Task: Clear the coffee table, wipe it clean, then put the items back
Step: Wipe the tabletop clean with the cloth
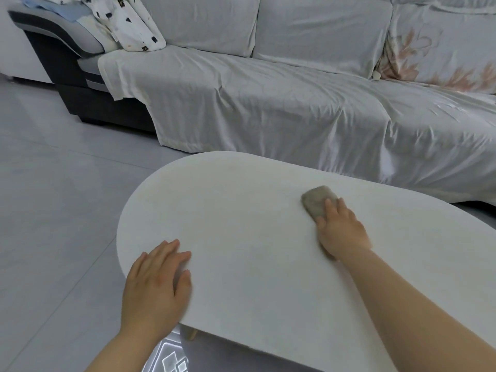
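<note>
The white oval coffee table point(241, 224) fills the lower middle of the head view, its top bare apart from a cloth. A folded grey-brown cloth point(318, 201) lies on the table's far right part. My right hand point(341, 229) presses flat on the near end of the cloth, fingers stretched over it. My left hand point(157, 283) rests flat on the table's near left edge, fingers apart, holding nothing.
A long sofa point(295, 98) under a pale sheet stands right behind the table. A patterned pillow point(128, 22) lies at its left end, a floral cushion point(442, 55) at the right. Grey tiled floor point(53, 197) stretches to the left.
</note>
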Tool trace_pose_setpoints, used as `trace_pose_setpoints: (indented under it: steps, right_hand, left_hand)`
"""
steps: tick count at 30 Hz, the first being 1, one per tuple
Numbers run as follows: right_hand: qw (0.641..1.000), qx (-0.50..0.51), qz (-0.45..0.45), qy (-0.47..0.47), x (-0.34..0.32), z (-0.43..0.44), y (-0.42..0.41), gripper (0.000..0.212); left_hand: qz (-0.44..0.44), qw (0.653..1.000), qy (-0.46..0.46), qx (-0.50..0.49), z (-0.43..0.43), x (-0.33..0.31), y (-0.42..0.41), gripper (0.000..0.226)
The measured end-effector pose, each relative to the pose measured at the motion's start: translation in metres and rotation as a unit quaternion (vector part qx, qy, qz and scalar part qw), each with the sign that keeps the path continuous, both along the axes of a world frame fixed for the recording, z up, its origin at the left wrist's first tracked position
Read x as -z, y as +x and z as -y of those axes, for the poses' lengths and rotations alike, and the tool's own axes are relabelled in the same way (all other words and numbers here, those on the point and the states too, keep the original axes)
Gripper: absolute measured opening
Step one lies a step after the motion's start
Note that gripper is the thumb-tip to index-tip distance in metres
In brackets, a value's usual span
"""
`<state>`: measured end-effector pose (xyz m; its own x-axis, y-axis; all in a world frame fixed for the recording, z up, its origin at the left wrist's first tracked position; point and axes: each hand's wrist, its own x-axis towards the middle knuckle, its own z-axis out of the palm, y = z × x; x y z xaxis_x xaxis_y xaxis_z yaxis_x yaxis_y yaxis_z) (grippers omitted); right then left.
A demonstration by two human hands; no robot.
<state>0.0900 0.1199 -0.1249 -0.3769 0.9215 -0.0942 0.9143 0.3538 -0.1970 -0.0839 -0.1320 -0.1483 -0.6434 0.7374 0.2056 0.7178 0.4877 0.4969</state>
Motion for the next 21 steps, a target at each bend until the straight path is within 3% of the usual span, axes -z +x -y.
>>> trace_pose_setpoints:
  steps: [2, 4, 8, 9, 11, 14, 16, 18, 21]
  right_hand:
    - [0.998, -0.059, -0.032, 0.009, 0.005, 0.015, -0.043, 0.049]
    - [0.979, -0.185, -0.084, 0.023, 0.011, 0.044, -0.093, 0.046]
    - [0.894, -0.426, -0.142, -0.003, 0.014, 0.092, -0.162, 0.042]
    - [0.885, -0.442, -0.146, -0.004, 0.013, 0.085, -0.170, 0.042]
    - [0.901, -0.413, -0.129, 0.019, 0.013, 0.055, -0.181, 0.042]
    - [0.965, -0.249, -0.070, 0.035, 0.006, 0.011, -0.197, 0.044]
    - [0.981, -0.182, -0.071, 0.015, 0.005, 0.012, -0.215, 0.044]
    - [0.965, -0.244, -0.095, 0.009, 0.010, 0.042, -0.233, 0.044]
    - [0.873, -0.458, -0.165, 0.031, 0.023, 0.102, -0.242, 0.040]
  left_hand:
    - [-0.002, 1.000, 0.015, 0.000, -0.001, 0.001, -0.002, 0.059]
    - [-0.011, 0.999, 0.032, -0.005, -0.001, 0.003, -0.007, 0.058]
    - [0.071, 0.984, 0.071, -0.149, 0.003, 0.007, -0.032, 0.088]
    - [0.099, 0.978, 0.060, -0.175, 0.004, 0.008, -0.039, 0.091]
    - [0.122, 0.975, 0.045, -0.178, 0.003, 0.012, -0.045, 0.091]
    - [0.140, 0.973, 0.055, -0.176, 0.002, 0.017, -0.047, 0.085]
    - [0.143, 0.971, 0.060, -0.182, 0.002, 0.019, -0.047, 0.086]
    - [0.144, 0.970, 0.070, -0.181, 0.003, 0.020, -0.046, 0.086]
    - [0.151, 0.968, 0.075, -0.183, 0.002, 0.019, -0.047, 0.089]
